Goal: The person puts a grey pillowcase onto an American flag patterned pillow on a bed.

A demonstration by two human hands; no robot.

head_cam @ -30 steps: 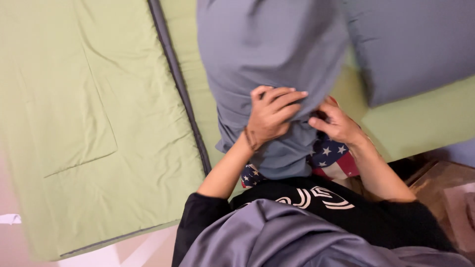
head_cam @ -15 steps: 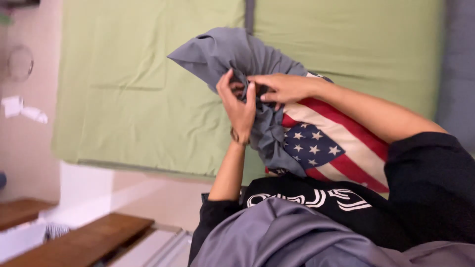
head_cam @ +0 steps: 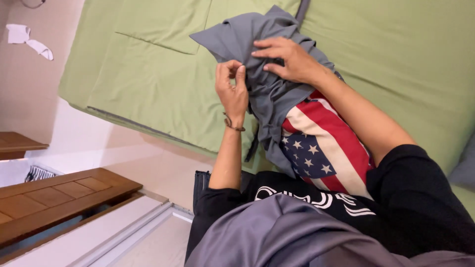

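Observation:
A pillow with a stars-and-stripes cover rests against my chest, its far end inside a bunched grey pillowcase. My left hand, with a thin bracelet at the wrist, pinches the case's crumpled edge between thumb and fingers. Over the far end of the pillow, my right hand lies on top of the grey fabric and presses into its folds. The two hands are a few centimetres apart. The pillow's lower half is bare.
A mattress with a green sheet lies beneath the pillow. More grey cloth is draped over my lap. A wooden slatted piece stands at the lower left, white scraps lie on the floor, and a grey pillow edge shows at right.
The view has swung left across the bed. The grey case now sits bunched at the pillow's far end, so more of the flag cover shows. Both hands have moved up onto the bunch.

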